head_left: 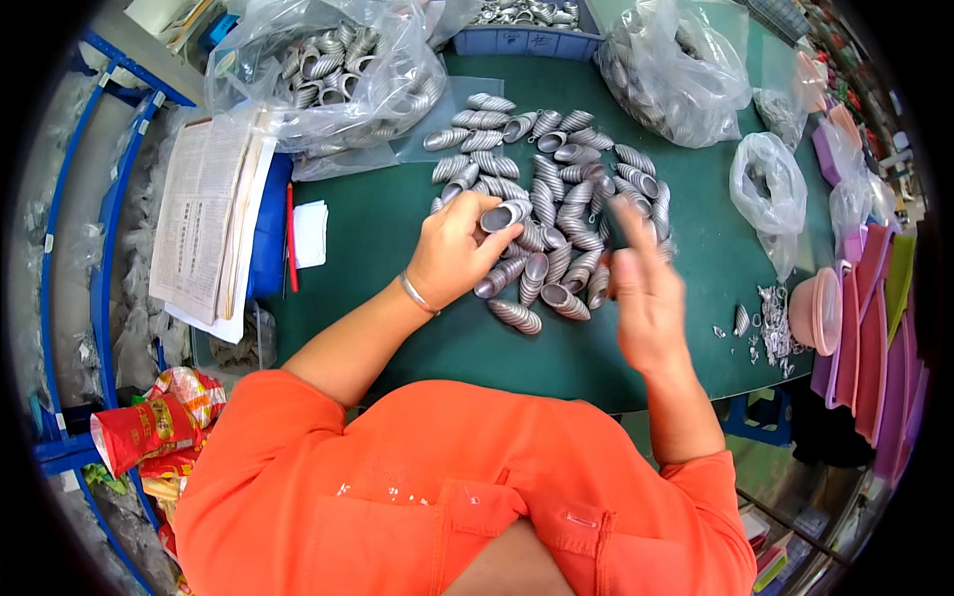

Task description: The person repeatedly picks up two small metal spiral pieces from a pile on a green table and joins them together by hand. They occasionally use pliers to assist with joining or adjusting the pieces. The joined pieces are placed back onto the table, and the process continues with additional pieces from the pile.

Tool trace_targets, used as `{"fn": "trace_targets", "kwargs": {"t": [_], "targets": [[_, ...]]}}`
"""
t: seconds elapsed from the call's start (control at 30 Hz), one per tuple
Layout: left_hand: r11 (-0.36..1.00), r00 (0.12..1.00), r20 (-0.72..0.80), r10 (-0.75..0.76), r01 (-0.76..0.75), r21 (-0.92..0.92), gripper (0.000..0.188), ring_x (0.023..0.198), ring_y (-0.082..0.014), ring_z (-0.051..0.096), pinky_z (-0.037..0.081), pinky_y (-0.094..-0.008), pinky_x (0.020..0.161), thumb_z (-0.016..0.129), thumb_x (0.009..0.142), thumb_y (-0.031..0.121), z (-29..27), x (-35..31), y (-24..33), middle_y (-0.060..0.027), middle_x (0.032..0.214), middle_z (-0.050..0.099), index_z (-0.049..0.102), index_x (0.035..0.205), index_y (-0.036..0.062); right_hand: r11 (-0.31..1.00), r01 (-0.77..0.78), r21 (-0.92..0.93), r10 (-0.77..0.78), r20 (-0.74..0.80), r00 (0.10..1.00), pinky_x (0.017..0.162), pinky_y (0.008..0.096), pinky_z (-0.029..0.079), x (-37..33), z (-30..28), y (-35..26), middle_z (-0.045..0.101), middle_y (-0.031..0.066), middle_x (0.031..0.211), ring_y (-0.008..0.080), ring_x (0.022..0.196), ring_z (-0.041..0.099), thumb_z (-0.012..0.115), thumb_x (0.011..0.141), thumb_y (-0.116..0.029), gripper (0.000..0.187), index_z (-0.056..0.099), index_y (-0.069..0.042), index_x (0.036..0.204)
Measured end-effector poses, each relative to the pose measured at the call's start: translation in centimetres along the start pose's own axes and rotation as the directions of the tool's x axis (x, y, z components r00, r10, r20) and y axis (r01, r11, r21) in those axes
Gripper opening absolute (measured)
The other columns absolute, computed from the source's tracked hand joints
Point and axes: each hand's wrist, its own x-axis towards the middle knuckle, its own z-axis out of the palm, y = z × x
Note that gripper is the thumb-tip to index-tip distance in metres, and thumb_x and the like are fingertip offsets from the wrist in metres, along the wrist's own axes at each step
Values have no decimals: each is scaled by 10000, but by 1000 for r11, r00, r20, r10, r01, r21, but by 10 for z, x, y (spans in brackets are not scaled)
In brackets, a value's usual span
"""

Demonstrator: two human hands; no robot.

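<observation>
Many grey metal sleeves (544, 202) with spiral ridges and open slanted ends lie in a loose heap on the green table (378, 248). My left hand (453, 250) is closed around one ridged metal sleeve (507, 215) at the heap's near left side, its open end showing. At the right edge of the heap my right hand (648, 298) is raised and smeared by motion. Something dark and blurred shows beside its fingers, too unclear to name, and whether the hand grips it cannot be made out.
Clear plastic bags of sleeves (338, 70) stand at the back left and back right (676, 74), with a blue bin (527, 42) between. Papers (214, 214) and a red pen (291, 236) lie left. Small metal bits (777, 323) and a pink cup (817, 311) are right.
</observation>
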Motion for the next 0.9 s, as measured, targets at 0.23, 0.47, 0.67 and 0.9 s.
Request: {"fn": "trace_targets", "kwargs": {"t": [0.23, 0.47, 0.67, 0.9], "targets": [[994, 999, -28, 24, -27, -110, 301, 557, -95, 574, 467, -237, 510, 797, 742, 91, -1, 16, 8, -68, 711, 603, 611, 953, -15, 965, -256, -53, 261, 260, 930, 979, 367, 412, 7, 3, -13, 547, 221, 1300, 332, 1172, 561, 410, 978, -132, 423, 437, 77, 1345], [973, 993, -117, 21, -47, -227, 198, 520, -113, 565, 454, -252, 490, 733, 794, 42, -1, 12, 14, -81, 691, 606, 603, 929, -22, 976, 146, -163, -113, 196, 974, 834, 395, 483, 5, 12, 4, 588, 216, 1233, 353, 955, 650, 427, 991, -222, 449, 432, 34, 1361], [996, 997, -59, 57, -61, -68, 91, 574, -127, 592, 469, -266, 524, 642, 862, 27, 0, 9, -10, -73, 747, 630, 618, 939, -14, 972, -222, 73, 217, 70, 974, 614, 234, 436, 7, 9, 2, 580, 24, 787, 88, 649, 500, 433, 1001, -268, 450, 432, -62, 1401], [994, 996, 28, -86, 87, -66, 134, 669, -100, 581, 477, -259, 608, 633, 887, 90, -16, 18, -24, -75, 827, 628, 620, 972, -12, 892, -374, 253, 376, 41, 926, 608, 244, 451, -17, 12, 34, 602, 41, 795, 89, 643, 521, 429, 1006, -249, 429, 445, -41, 1380]]}}
